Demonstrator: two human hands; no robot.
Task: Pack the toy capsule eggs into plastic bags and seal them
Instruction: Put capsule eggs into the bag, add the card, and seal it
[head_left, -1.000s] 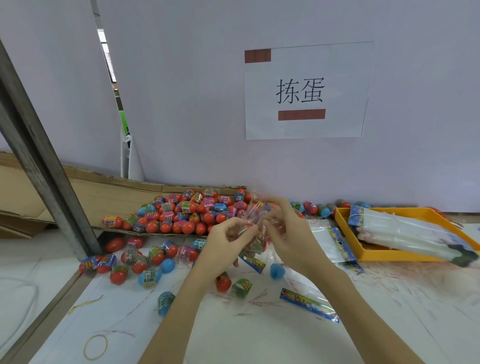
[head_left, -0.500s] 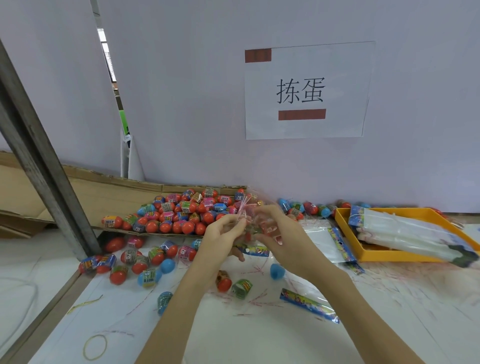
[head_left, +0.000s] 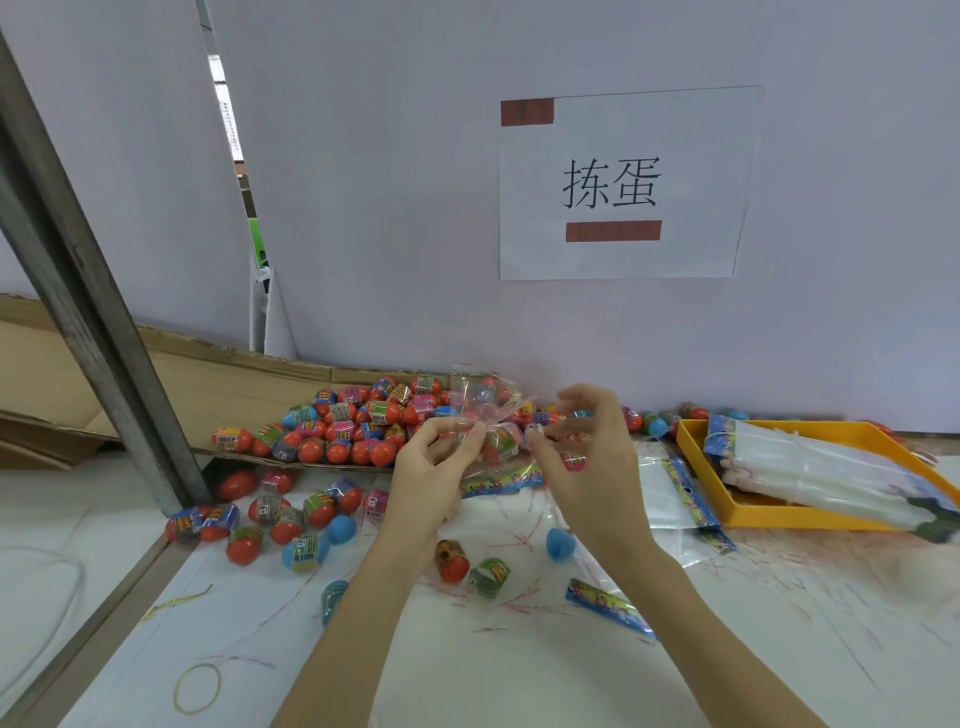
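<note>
Above the table (head_left: 519, 675), the left hand (head_left: 431, 467) and the right hand (head_left: 582, 457) both pinch a clear bag (head_left: 488, 410) with eggs inside.

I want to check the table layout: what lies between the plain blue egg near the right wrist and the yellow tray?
In the head view, flat clear plastic bags with colourful header strips lie between the plain blue egg and the yellow tray.

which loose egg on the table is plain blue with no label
The blue egg just left of the right forearm; the other plain-looking blue egg lies among labelled ones further left.
</note>
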